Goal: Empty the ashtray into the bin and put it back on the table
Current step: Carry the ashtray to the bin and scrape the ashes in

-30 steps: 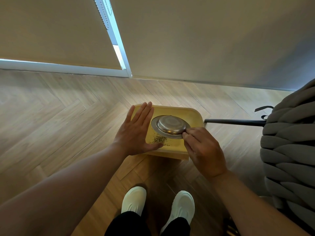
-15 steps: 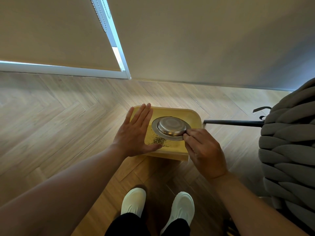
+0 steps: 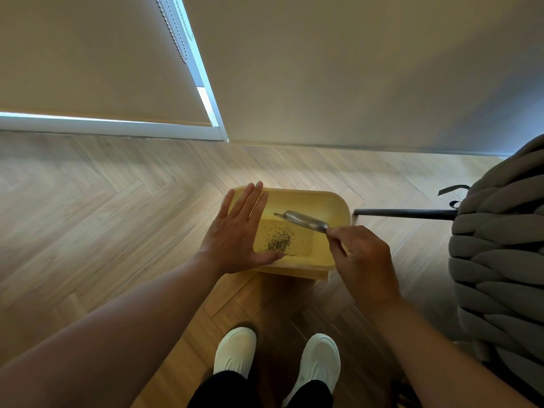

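The metal ashtray hangs over the yellow bin, tipped nearly on edge, its long axis running from upper left down to lower right. The right hand reaches in from the right, its fingers pinched closed on the ashtray's lower right rim (the rest of the dish juts away from them). The left hand is flat and open, fingers spread, over the bin's left edge. Dark ash lies on the bin's bottom. White shoes stand on the wooden floor.
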